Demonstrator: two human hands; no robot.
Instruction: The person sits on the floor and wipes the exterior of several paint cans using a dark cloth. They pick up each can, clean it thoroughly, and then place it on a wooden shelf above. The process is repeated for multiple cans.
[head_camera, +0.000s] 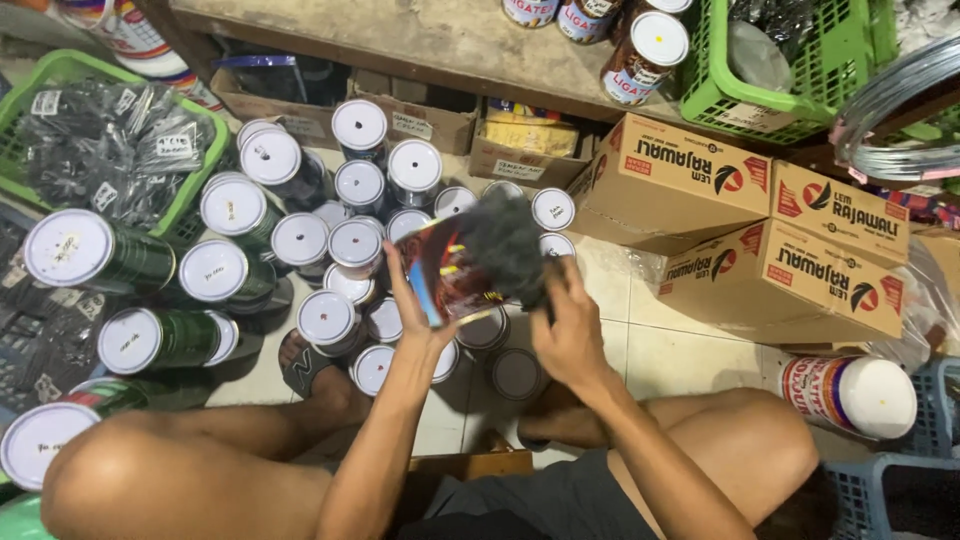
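A dark tin can (458, 268) with a red and blue printed label is held tilted in front of me. My left hand (418, 312) grips its lower left side. My right hand (567, 325) grips its right end, which is blurred and dark. Below the can, several round tins with white lids (355, 243) stand packed together on the tiled floor. I sit low, my bare knees to either side.
Brown cardboard boxes (785, 250) are stacked at the right. A green basket (75, 70) of dark packets sits far left, another green basket (790, 110) upper right. Large cans (95, 252) lie on their sides at left. A wooden shelf (420, 40) runs along the top.
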